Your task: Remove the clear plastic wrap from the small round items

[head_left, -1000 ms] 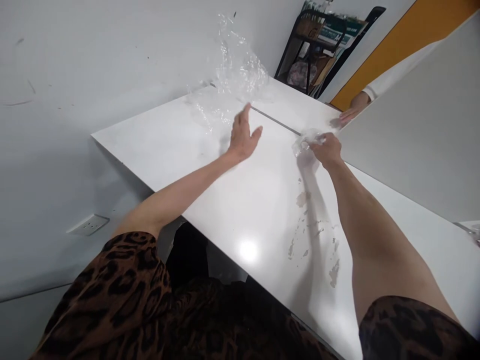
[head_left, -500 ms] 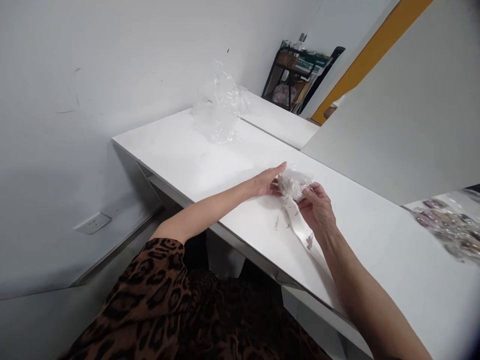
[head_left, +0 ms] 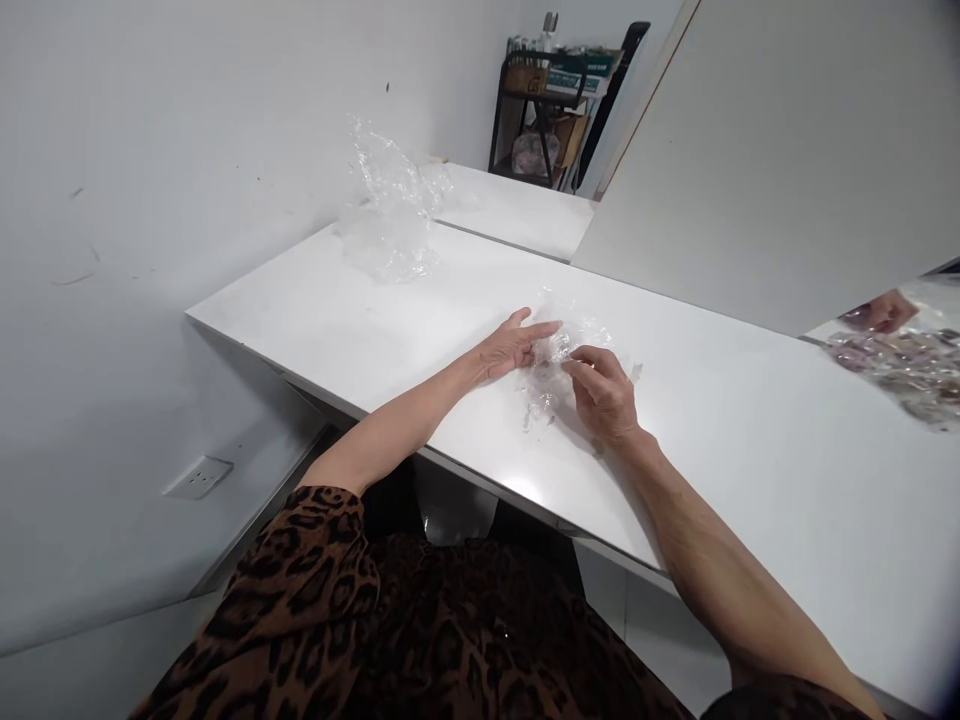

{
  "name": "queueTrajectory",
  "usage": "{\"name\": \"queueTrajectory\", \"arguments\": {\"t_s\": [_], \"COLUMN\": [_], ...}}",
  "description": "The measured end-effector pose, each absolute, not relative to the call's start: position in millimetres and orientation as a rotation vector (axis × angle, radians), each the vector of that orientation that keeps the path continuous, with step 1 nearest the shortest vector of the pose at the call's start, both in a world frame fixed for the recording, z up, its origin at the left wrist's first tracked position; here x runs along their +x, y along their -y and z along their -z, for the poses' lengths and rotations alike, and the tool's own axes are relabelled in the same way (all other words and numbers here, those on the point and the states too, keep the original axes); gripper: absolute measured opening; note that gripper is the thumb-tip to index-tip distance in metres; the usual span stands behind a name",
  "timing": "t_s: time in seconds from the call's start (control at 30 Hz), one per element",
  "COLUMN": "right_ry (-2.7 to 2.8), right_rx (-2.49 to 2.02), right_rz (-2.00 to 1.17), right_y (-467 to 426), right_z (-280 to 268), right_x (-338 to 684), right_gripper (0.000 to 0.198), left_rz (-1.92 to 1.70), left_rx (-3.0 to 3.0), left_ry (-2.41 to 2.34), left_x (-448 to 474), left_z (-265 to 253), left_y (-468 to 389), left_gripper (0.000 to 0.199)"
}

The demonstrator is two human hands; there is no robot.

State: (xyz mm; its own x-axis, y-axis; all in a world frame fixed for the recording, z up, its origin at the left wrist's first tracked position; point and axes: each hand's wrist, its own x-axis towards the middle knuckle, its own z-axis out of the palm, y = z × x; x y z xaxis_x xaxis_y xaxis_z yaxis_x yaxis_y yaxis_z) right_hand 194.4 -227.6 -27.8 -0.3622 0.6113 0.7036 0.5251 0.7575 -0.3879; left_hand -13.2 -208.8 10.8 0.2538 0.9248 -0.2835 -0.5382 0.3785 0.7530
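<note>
The small piece of clear plastic film (head_left: 559, 350) between the two hands is hard to make out: it is see-through against the white table (head_left: 750, 420), so its edges blur into the surface and its exact outline cannot be told. It lies on the tabletop about midway along the near edge, crumpled, with a few wisps trailing toward the near side. The left hand (head_left: 510, 348) rests flat on the table just left of the film, fingers stretched out and spread, their tips touching or overlapping the film's left edge — not closed on anything. The right hand (head_left: 604, 392) sits just right of it, knuckles up, fingers bent with thumb and forefinger drawn together at the film; whether they truly pinch the plastic or only press on it cannot be told, since the fingertips are half hidden by the hand itself. Far left on the table, near the wall, stands a larger heap of crumpled clear plastic (head_left: 386, 215), well apart from the hands. At the right edge, cut off by the frame, lies a bag of purplish packets (head_left: 900, 370) with another person's hand (head_left: 881, 312) above it (only partly in view behind a grey partition (head_left: 787, 150)). A black shelf rack (head_left: 547, 110) stands in the far corner.
</note>
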Motion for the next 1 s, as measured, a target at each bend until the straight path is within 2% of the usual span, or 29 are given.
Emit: {"name": "queueTrajectory", "arguments": {"t_s": [0.07, 0.17, 0.23, 0.27, 0.43, 0.57, 0.67, 0.77, 0.87, 0.93, 1.0], "right_ry": [2.037, 1.946, 1.797, 1.691, 1.091, 0.931, 1.062, 1.063, 0.927, 0.888, 0.924], "right_rx": [-0.869, -0.903, -0.932, -0.952, -0.985, -0.95, -0.935, -0.969, -1.037, -1.057, -1.067], "right_rz": [-0.19, -0.377, -0.537, -0.63, -1.108, -1.317, -1.412, -1.343, -1.264, -1.36, -1.48], "right_y": [231.3, 237.2, 238.7, 238.4, 230.7, 231.4, 235.8, 236.9, 233.9, 232.1, 232.0], "right_z": [25.6, 19.8, 16.2, 14.7, 6.7, -1.5, -5.5, -5.4, -3.3, -3.3, -5.4], "right_x": [191.4, 187.1, 184.3, 183.0, 179.3, 179.4, 180.2, 180.3, 179.7, 179.7, 180.4], "right_gripper": [0.019, 0.012, 0.004, 0.003, 0.028, 0.032, 0.029, 0.029, 0.047, 0.061, 0.063], "left_rz": [-1.08, -1.135, -1.191, -1.215, -1.258, -1.286, -1.336, -1.34, -1.302, -1.258, -1.226], "left_rx": [0.719, 0.777, 0.733, 0.71, 0.72, 0.699, 0.648, 0.608, 0.628, 0.681, 0.725], "left_ry": [-0.868, -0.943, -0.953, -0.949, -0.918, -0.905, -0.873, -0.862, -0.836, -0.804, -0.794], "left_x": [-12.1, -8.0, -6.5, -6.5, -11.4, -13.7, -16.2, -20.0, -21.6, -20.8, -19.6], "left_z": [-9.4, -9.0, -10.6, -11.7, -14.0, -12.6, -14.2, -16.7, -17.0, -15.7, -13.9], "left_y": [209.5, 208.2, 207.2, 207.0, 207.5, 205.9, 203.8, 202.8, 203.6, 205.2, 207.0], "left_gripper": [0.087, 0.044, 0.03, 0.03, 0.038, 0.042, 0.044, 0.043, 0.043, 0.045, 0.048]}}
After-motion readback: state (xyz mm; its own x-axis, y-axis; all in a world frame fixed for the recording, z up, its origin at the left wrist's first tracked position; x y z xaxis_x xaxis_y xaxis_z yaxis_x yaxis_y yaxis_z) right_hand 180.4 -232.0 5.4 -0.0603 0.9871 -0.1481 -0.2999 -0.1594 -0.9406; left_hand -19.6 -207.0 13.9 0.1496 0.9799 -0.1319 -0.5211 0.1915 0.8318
